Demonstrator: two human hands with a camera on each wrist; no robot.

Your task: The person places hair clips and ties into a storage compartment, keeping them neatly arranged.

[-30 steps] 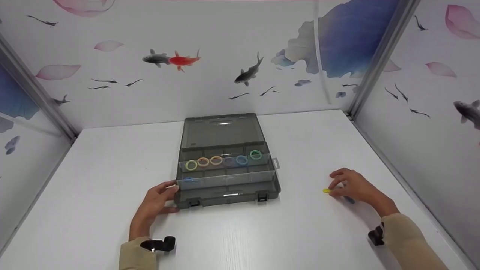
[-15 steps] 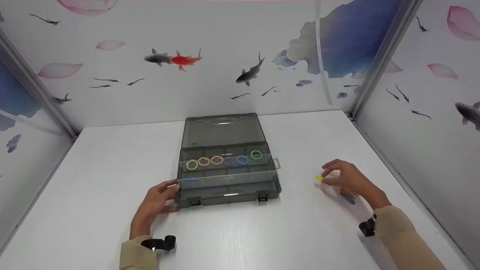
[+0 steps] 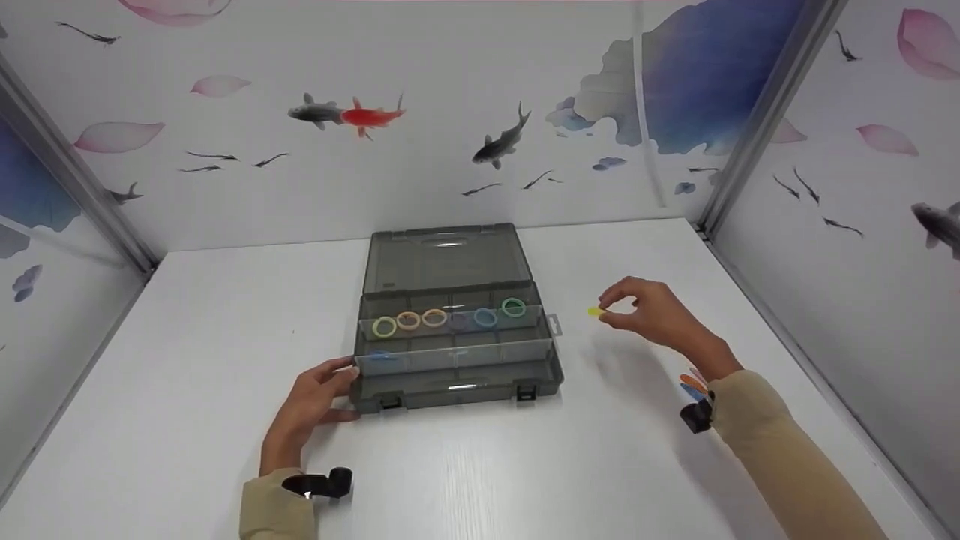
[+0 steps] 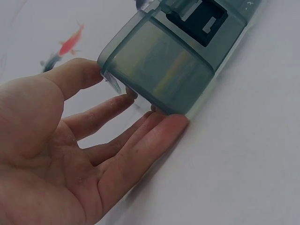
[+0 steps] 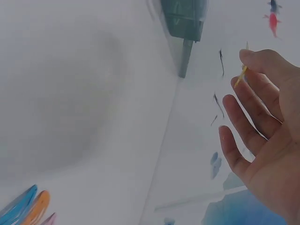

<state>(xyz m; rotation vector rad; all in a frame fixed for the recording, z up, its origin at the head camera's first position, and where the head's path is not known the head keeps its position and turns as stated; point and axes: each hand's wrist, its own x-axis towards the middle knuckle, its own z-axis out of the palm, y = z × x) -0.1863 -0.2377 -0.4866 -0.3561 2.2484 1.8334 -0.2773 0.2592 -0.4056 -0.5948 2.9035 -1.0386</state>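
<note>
A smoky, see-through compartment box (image 3: 457, 382) lies with its lid thrown back on the white table. Several coloured rings, such as a green ring (image 3: 514, 307) and a yellow-green ring (image 3: 384, 327), stand in its back row; a blue one (image 3: 381, 355) lies in the middle row at left. My left hand (image 3: 309, 405) rests its fingertips against the box's left end, fingers extended in the left wrist view. Right of the box, above the table, my right hand (image 3: 649, 315) pinches a small, thin yellow band (image 3: 595, 311) between thumb and fingers; in the right wrist view it shows nearly edge-on.
Blue, orange and pink bands, the orange one (image 3: 693, 383) among them, lie on the table beside my right wrist. A hanging tab (image 3: 554, 325) sticks out from the box's right side. Printed wall panels (image 3: 420, 195) enclose the table at back and sides.
My right hand has carried the yellow band up and leftward, towards the box, and the bands on the table have come into sight. The left hand stays at the box.
</note>
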